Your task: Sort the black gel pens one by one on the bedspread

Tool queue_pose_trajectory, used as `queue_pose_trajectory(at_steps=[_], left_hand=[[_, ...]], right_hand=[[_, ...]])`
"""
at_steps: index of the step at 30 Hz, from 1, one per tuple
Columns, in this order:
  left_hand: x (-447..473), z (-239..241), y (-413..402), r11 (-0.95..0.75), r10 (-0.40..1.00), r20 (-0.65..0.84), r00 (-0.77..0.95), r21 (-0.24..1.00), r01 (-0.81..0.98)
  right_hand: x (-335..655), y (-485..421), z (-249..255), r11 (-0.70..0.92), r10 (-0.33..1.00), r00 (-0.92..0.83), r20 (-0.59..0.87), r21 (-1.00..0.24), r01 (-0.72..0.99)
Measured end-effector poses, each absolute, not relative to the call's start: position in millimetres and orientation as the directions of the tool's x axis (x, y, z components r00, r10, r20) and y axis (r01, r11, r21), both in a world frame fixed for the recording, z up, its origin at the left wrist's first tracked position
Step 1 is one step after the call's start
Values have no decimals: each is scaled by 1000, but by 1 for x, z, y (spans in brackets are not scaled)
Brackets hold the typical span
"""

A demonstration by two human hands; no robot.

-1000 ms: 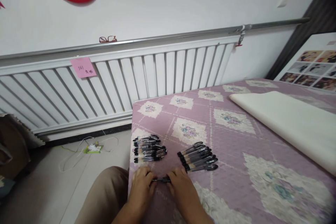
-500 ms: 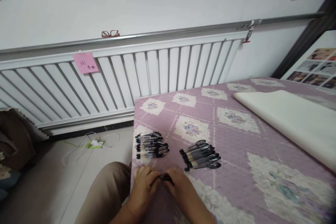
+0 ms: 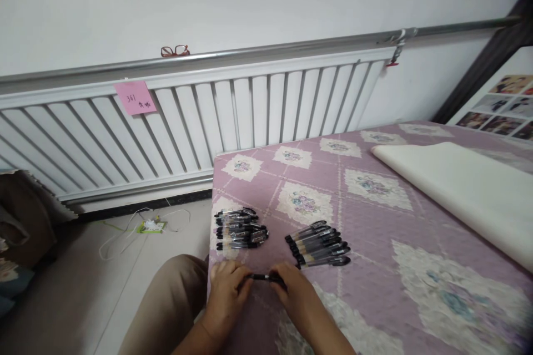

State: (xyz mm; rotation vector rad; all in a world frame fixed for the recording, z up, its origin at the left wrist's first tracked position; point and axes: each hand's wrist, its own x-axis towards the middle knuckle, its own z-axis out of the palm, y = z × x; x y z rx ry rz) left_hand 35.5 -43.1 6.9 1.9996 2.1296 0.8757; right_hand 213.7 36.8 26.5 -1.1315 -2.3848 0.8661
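Observation:
Near the front of the bed, a dark pen [image 3: 261, 277] lies level between my two hands. My left hand [image 3: 227, 291] pinches its left end, and my right hand [image 3: 295, 291] grips its right end; both ends are hidden by fingers. Just beyond my left hand is a stack of black-and-clear pens [image 3: 237, 230]. Past my right hand, another group of pens [image 3: 318, 245] lies fanned side by side, their dark caps pointing right.
A purple quilted bedspread [image 3: 266, 183] with floral diamonds covers the bed. A cream folded sheet [image 3: 458, 188] lies on the right. Behind stands a white radiator [image 3: 258, 111] with a pink note [image 3: 135, 97]. A power strip [image 3: 152, 226] with cables is on the floor at left.
My right hand has moved slightly right, away from my left, so more of the pen shows between them. Both pen groups stay put.

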Motion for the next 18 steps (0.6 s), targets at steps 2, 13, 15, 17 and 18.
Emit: queue_pose_trajectory(at_steps=[2,13,15,17,18], left_hand=[[36,7,-43,-32,941,313,-128,460,887],[35,-2,-44,-94,952,299,-63,482,871],[34,-4,-44,-96,955,292,-55,479,873],[33,-5,-44,-98,955,294,-51,472,876],[33,-5,-44,-100,953,298,-50,468,878]], right_hand=[[210,34,27,500,783,-620,60,-653,568],[195,27,24,516,775,-630,47,-623,588],[196,28,23,518,776,-628,52,-621,588],[196,28,21,521,770,-637,47,-623,584],[196,29,20,522,765,-643,39,-623,583]])
